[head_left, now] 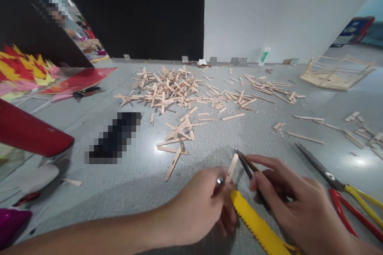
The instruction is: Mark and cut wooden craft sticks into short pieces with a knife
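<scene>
My left hand (209, 201) is closed, pinching a wooden craft stick (231, 167) that points up and away. In my right hand (287, 199) is a dark, pointed pair of scissors (247, 163), whose tips lie right beside the stick's upper end. Their handles are hidden by the fingers. A yellow object with a toothed edge (257, 223) lies below and between both hands; I cannot make out its kind. Larger shears (336, 183) with red and yellow handles rest just right of my right hand. Several loose craft sticks (176, 139) lie ahead of my left hand.
A large heap of craft sticks (167, 87) lies toward the back, with scattered sticks (269, 85) to its right. A stick frame (332, 77) stands back right, a glue tube (264, 56) near the white panel (269, 12). Left are a red cylinder (32, 127) and a blurred-out dark object (115, 137).
</scene>
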`<state>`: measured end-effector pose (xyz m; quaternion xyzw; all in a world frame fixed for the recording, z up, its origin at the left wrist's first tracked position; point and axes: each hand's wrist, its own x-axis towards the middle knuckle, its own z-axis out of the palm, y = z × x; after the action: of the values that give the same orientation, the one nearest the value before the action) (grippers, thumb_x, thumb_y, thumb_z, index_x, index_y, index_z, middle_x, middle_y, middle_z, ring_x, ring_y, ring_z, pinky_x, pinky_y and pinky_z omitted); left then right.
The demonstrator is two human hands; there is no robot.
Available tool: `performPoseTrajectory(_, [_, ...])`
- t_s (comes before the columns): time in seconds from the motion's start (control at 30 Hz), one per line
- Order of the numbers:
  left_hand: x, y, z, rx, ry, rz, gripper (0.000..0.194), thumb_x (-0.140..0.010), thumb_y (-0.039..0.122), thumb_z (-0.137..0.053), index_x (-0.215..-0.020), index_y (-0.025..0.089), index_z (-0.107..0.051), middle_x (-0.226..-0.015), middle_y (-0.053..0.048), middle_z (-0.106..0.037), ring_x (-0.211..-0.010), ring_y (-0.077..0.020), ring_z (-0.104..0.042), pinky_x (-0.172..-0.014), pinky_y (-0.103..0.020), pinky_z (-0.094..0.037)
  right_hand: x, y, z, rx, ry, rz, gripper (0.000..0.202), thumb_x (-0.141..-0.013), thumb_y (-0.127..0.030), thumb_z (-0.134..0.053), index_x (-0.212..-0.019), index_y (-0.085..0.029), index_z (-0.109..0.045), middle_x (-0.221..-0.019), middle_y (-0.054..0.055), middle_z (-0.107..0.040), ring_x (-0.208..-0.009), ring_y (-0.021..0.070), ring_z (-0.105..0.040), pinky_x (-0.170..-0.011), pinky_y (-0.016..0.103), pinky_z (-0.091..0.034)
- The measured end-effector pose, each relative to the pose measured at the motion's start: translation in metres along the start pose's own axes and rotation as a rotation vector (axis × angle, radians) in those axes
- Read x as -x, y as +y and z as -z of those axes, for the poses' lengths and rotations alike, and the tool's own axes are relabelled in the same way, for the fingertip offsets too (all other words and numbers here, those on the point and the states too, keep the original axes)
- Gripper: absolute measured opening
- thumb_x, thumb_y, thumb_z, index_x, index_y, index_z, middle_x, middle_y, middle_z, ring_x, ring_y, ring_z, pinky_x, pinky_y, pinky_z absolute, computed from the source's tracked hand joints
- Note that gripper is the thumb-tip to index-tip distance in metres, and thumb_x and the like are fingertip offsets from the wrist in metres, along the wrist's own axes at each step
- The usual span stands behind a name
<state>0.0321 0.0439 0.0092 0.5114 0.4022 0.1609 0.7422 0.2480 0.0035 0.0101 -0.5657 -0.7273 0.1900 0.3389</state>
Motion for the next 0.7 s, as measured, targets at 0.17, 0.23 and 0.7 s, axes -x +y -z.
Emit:
performPoseTrajectory(0.17, [-0.016,-0.002,0.011,-0.042,0.16,-0.212,0.032,-0.109,0.046,-0.053,-0.103,0.016,-0.063,-0.084,-0.004,-0.068,-0.065,-0.0147,-0.072,-0.044,-0.016,-0.048,0.005,-0.008,0.002,0.128,0.009,0.109,0.022,-0.109,-0.027,-0.056,-0.127,-0.027,-0.069,-0.066,-0.006,-0.074,-0.042,0.0099,-0.061,-0.045,0.018,-0.048])
performPoseTrajectory(0.23, [-0.019,-0.005,0.014,-0.075,0.151,-0.213,0.035,-0.109,0.047,-0.05,-0.101,0.015,-0.063,-0.085,-0.004,-0.068,-0.056,-0.0129,-0.07,-0.038,-0.016,-0.043,0.004,-0.009,0.001,0.175,0.017,0.173,0.025,-0.11,-0.023,-0.051,-0.128,-0.023,-0.069,-0.064,-0.006,-0.073,-0.039,0.01,-0.059,-0.042,0.02,-0.046])
performPoseTrajectory(0.7, [-0.014,-0.011,0.01,-0.324,0.224,-0.386,0.042,-0.113,0.036,-0.045,-0.078,0.019,-0.06,-0.058,0.002,-0.064,-0.05,-0.011,-0.066,-0.053,-0.019,-0.046,0.001,0.001,0.002,0.217,-0.083,0.362,0.034,-0.109,-0.011,-0.045,-0.134,-0.014,-0.067,-0.089,0.003,-0.081,-0.064,0.013,-0.076,-0.058,0.021,-0.059])
